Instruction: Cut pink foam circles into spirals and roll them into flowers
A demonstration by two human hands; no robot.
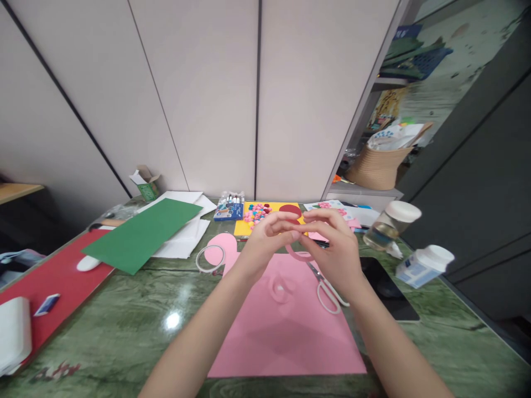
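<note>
My left hand [271, 235] and my right hand [334, 243] meet fingertip to fingertip above the table. Between them they pinch a pink paper strip [301, 256], which hangs in a curve under the fingers; its upper part is hidden. Beneath lies a large pink paper sheet [286, 337] with a small pink paper curl [279, 288] on it. White-handled scissors [329, 297] rest near the sheet's right edge, below my right hand. Left of my left hand are a pink paper circle [224, 243] and a white ring [198, 262].
Pompoms [256, 215] lie on yellow paper [241, 228] behind my hands. At right stand a lidded jar [381, 232], a white bottle [425, 265] and a black tablet [390, 290]. Green card [145, 235], white sheets [182, 240] and red paper [62, 271] lie left.
</note>
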